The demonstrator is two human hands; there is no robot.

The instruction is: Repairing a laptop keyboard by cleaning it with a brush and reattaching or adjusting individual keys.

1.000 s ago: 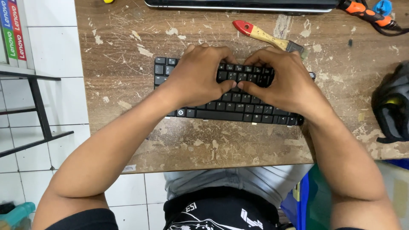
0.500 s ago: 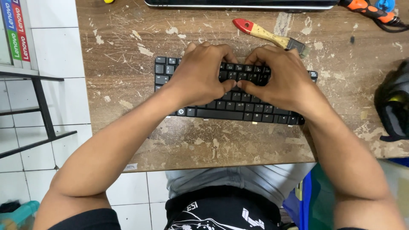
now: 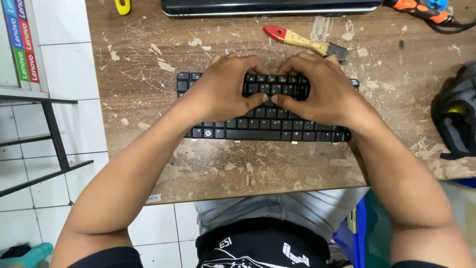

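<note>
A loose black laptop keyboard lies flat on a worn wooden table. My left hand covers its left-middle keys, fingers curled over the far edge and thumb pressing toward the centre. My right hand mirrors it on the right-middle keys, thumb almost meeting the left thumb. Both hands grip the keyboard along its upper rows, hiding most of the top keys.
A paintbrush with a red-tipped wooden handle lies just beyond my right hand. A closed dark laptop sits at the far edge. An orange tool is top right, a black bag at the right edge, a yellow object top left.
The hands stay on the keyboard in nearly the same pose; only the view has shifted slightly.
</note>
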